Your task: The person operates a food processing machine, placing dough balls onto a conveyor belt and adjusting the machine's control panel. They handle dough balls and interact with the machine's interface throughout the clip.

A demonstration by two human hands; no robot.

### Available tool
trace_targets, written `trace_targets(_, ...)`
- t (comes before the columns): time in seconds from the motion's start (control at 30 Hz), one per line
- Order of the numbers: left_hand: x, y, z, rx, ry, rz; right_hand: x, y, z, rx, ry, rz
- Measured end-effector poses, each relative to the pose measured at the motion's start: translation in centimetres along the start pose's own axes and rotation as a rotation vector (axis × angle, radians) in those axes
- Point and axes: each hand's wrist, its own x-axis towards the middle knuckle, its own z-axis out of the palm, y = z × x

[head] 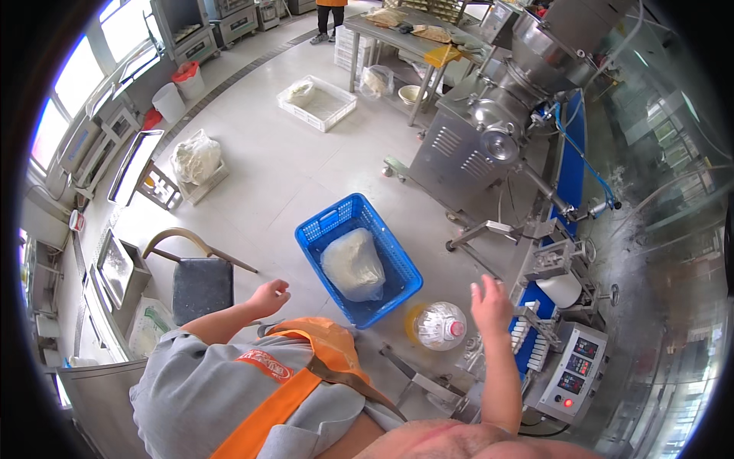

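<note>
My left hand (270,299) is empty, its fingers loosely curled, held between a dark-seated chair (203,290) and a blue plastic crate (404,269). In the crate lies a pale, dough-like mass in a clear plastic bag (352,265). My right hand (492,307) is raised with fingers apart and nothing in it, beside the conveyor machine. A large clear plastic bottle (440,326) with a red cap and yellow liquid stands between the crate and this hand.
At right is a stainless-steel hopper machine (459,149), a blue conveyor belt (570,155) and a control box (573,367) with a lit red button. Ahead are a white crate (335,109), a bagged pale mass (196,156) and a steel table (390,34). A person (331,20) stands far off.
</note>
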Motion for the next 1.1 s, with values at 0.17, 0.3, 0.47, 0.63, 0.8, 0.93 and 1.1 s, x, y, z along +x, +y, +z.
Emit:
trace_targets(0.17, 3.0, -6.0, -4.6, -0.123, 0.130, -0.033, 0.1, -8.0, 2.9, 0.099, -0.154, -0.085)
trace_targets(0.3, 7.1, -7.7, -7.8, -0.229, 0.112, -0.008, 2.7, -15.3, 6.6, 0.231, -0.218, -0.003)
trace_targets(0.47, 13.2, -14.0, -13.9, -0.484, 0.007, -0.075, 7.2, -28.3, 14.8, 0.505, -0.235, 0.148)
trace_targets(0.63, 18.2, -15.7, -21.8, -0.576, 0.023, -0.115, 10.0, -36.4, 16.2, 0.546, -0.327, 0.183)
trace_targets(0.8, 25.0, -14.6, -25.7, -0.591, 0.055, -0.072, 12.2, -35.3, 16.6, 0.470, -0.302, 0.275)
trace_targets(0.93, 27.5, -12.2, -27.6, -0.602, 0.091, -0.058, 15.5, -34.8, 18.3, 0.460, -0.263, 0.331)
trace_targets(1.1, 32.4, -10.6, -30.9, -0.606, 0.084, -0.071, 21.0, -36.3, 21.6, 0.530, -0.239, 0.348)
